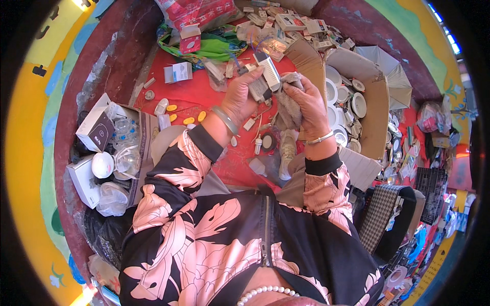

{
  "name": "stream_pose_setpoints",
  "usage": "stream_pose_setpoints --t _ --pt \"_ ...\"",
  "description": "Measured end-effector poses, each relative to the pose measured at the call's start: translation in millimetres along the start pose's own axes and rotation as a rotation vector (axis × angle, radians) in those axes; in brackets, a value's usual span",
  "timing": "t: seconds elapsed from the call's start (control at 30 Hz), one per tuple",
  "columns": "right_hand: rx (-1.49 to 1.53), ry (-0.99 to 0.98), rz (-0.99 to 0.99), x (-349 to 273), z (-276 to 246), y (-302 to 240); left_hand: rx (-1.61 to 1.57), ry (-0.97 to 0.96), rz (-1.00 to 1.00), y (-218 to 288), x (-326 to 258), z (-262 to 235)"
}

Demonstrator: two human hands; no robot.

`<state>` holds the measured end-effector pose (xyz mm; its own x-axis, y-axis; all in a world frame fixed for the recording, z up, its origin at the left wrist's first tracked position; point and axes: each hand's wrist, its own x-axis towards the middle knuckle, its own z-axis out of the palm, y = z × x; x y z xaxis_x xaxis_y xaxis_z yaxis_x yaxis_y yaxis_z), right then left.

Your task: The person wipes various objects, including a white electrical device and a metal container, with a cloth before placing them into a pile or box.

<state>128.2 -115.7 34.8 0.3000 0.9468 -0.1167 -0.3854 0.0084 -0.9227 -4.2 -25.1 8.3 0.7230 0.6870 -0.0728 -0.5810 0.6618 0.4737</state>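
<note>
My left hand (241, 93) is closed around a small boxy white-and-dark electrical device (270, 71) with a ribbed white face; its exact kind I cannot make out. In my right hand (310, 106) is a bunched grey cloth (290, 109), pinched between thumb and fingers. The cloth's upper end touches or nearly touches the device's right side. Both hands are raised over a red ground cover (204, 99). Below them lie a white bulb (258, 145), a dark round piece (268, 142) and a small white block (249, 124).
On the right stands an open cardboard box (375, 125) of round white light fittings. Several yellow oval pieces (178, 118) lie left of my forearm. Small cartons (301, 25) are heaped at the far side. A carton of plastic-wrapped items (145, 148) stands left, a houndstooth-patterned case (380, 219) lower right.
</note>
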Motion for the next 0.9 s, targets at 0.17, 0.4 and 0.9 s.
stream_pose_setpoints --t 0.17,0.4,0.9 --pt "-0.358 0.147 -0.279 4 -2 7 0.123 0.037 0.023 -8 4 0" --pt "-0.255 0.139 -0.184 1 -8 3 0.172 0.084 -0.022 -7 12 -15" --pt "-0.423 0.161 -0.583 8 -13 -8 -0.024 0.043 -0.019 5 13 -18"
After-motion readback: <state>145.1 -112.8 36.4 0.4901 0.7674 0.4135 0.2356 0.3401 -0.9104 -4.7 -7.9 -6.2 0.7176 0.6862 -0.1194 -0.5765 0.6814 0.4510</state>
